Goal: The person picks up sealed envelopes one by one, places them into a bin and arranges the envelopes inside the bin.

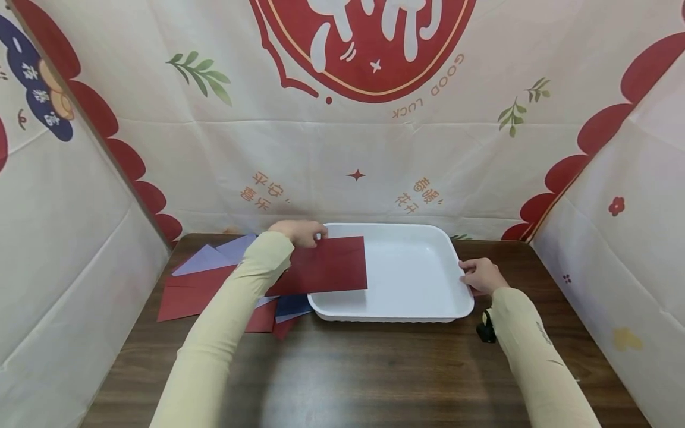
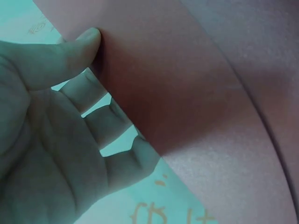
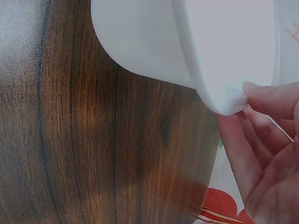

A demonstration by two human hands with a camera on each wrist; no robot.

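A dark red envelope (image 1: 332, 266) is pinched along its far edge by my left hand (image 1: 299, 232). In the left wrist view the thumb lies on the near face of the envelope (image 2: 154, 79) and the other fingers (image 2: 126, 165) are behind it. Part of the envelope hangs over the left side of a white plastic tray (image 1: 412, 273). My right hand (image 1: 483, 275) grips the tray's right rim, thumb on top and fingers underneath, as the right wrist view shows on the tray (image 3: 224, 100). The tray's visible inside is bare white.
Left of the tray lies a loose pile of red envelopes (image 1: 187, 291), with lavender ones (image 1: 206, 260) and a dark blue one (image 1: 293, 305). All rest on a brown wooden table (image 1: 374, 368). A printed cloth (image 1: 342, 148) hangs behind and along both sides.
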